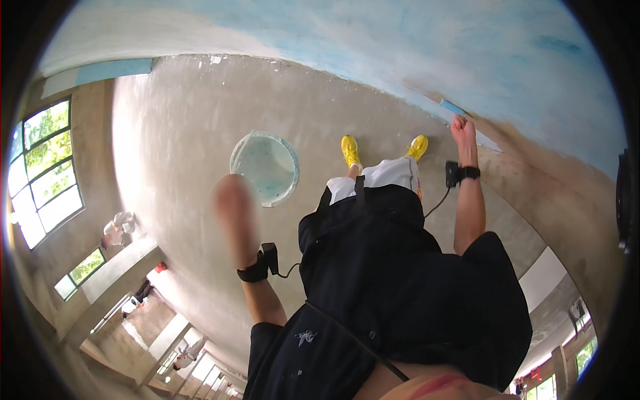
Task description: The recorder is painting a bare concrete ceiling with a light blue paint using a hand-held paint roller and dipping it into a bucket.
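Holding a blue tool (pixel 452 106) at the foot of the painted wall (pixel 493 53), the right hand (pixel 463 129) is closed in a fist, and the tool's narrow strip shows just beyond the knuckles. I judge this tool to be light, and perhaps stiff along its straight edge; if it is wet with paint, it may become slippery. The good place to take hold seems to be the handle, inside the closed fingers, so that the edge stays free.

The left hand (pixel 235 203) is strongly blurred, so I cannot tell whether its fingers are spread or folded, nor whether it holds something. In the view it overlaps the near-left rim of the pale bucket (pixel 295 163), which stands on the grey floor; whether they touch is not clear. With liquid inside, the bucket would probably be heavy, and it is better lifted by a bail or by two sides of the rim.

The tool's handle is hidden by the fist, its exact kind is too small to tell, and the bucket's outer wall is mostly out of sight.
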